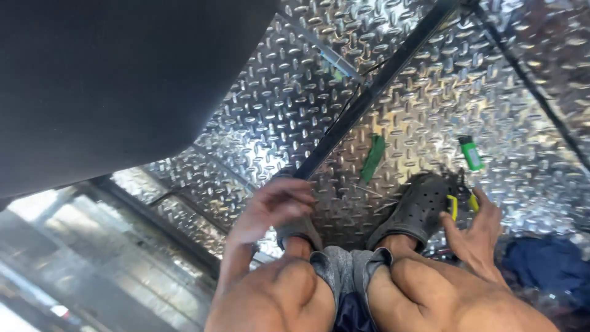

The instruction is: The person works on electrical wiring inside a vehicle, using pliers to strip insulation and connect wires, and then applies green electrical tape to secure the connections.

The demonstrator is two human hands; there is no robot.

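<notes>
Inspector: What did the right hand [476, 230] carry?

Recorder: A small tool with yellow-and-black handles [461, 200], at the right of the frame, just right of the dark perforated clog [420, 209]. The grip was closed around it; the tool's working end was too blurred to identify.

Inspector: And the left hand [273, 206]?

Recorder: At centre frame, above the other foot, fingers loosely curled and blurred. It held nothing that I could make out.

Inspector: Surroundings?

Recorder: A diamond-plate metal floor [276, 104] under both feet. A green strip [373, 158] lay above the clog, a green lighter-shaped object [471, 153] to its upper right, well apart from the hand. A dark bar [375, 92] ran diagonally across the floor. A blue cloth [550, 264] sat lower right; a dark panel [104, 80] filled the upper left.
</notes>
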